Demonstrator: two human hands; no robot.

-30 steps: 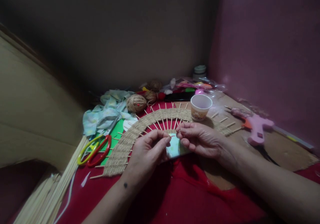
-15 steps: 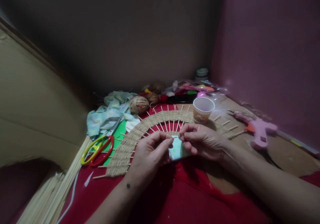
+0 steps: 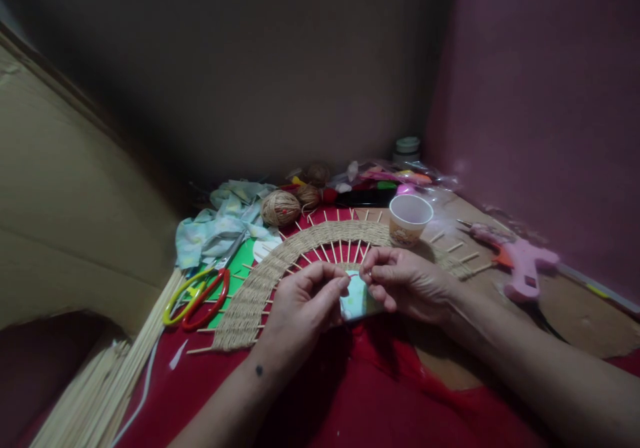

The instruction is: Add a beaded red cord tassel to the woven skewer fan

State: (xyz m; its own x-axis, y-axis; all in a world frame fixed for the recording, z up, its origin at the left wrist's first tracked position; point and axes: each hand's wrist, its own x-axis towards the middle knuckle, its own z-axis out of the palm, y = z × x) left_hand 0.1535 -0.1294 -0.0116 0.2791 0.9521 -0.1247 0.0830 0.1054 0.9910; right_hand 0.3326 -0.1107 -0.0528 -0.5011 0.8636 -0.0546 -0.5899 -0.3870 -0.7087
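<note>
My left hand [image 3: 310, 301] is closed in a pinch, thumb against forefinger. Facing it, my right hand [image 3: 405, 278] also pinches at its fingertips. A thin dark strand [image 3: 354, 275] shows in the small gap between them; whether it is thread or something stiffer I cannot tell. Under the fingertips lies a pale blue-green patterned piece [image 3: 356, 296], partly covered by both hands. Just behind the hands, a woven twine arch [image 3: 300, 243] on thin sticks spreads over the table, its right part hidden by a paper cup and my right hand.
On the left lie scissors [image 3: 207, 301] with yellow and red handles, patterned cloth [image 3: 203, 238] and a bundle of thin sticks [image 3: 145, 351]. Twine balls [image 3: 281, 209] sit at the back. The paper cup [image 3: 411, 220] stands behind my right hand, with a pink glue gun [image 3: 525, 265] at right.
Both hands keep almost the same pinched pose over the patterned piece. The whole view has shifted very slightly; nothing has been picked up or put down.
</note>
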